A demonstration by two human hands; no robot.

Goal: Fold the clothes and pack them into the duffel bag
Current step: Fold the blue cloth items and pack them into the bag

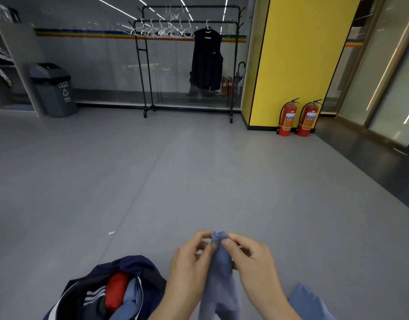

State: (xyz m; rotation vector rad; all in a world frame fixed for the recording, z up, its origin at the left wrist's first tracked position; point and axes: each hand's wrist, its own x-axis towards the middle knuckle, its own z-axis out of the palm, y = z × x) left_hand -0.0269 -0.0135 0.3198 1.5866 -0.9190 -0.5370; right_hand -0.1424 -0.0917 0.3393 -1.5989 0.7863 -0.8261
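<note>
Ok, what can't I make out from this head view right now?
Head view only:
blue garment: lower part cut off by the bottom edge; left hand and right hand pinch its top, type unclear.
duffel bag: near side cut off by the bottom edge, fullness unclear.
light blue cloth, lower right: cut off by the edge, unidentifiable.

Muted blues up close on a grey floor (pixel 152 169), with yellow and red farther off.
The blue-grey garment (pixel 218 273) is plain. The duffel bag (pixel 129 265) is navy with thin white piping; inside show a red piece (pixel 116 289), a pale blue piece (pixel 131 295) and a dark piece with white stripes (pixel 94 296). The cloth (pixel 307 301) at lower right is light blue. The pillar (pixel 302 54) is bright yellow edged in black, the fire extinguishers (pixel 287 118) red with pale labels. The rack (pixel 141 65) and vest (pixel 207 58) are black, the hangers (pixel 161 31) white, the bin (pixel 54 88) dark grey with white markings, the wall band (pixel 83 34) rainbow-striped.
</note>
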